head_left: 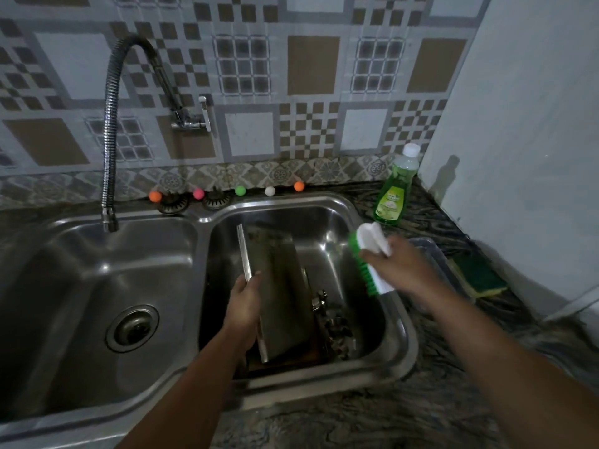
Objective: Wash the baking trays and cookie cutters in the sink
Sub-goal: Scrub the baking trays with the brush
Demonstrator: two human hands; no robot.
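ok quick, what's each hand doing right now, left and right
Left hand: gripping the edge of the tilted metal baking tray in the right sink basin.
Right hand: holding the white scrubbing brush with green bristles above the basin.

Head view, downward over sink (pixel 382 228)

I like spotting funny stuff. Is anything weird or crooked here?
Yes. The baking tray stands tilted on its edge in the right sink basin, held by the left hand. Five little coloured balls sit in a row behind the sink, odd for a kitchen.
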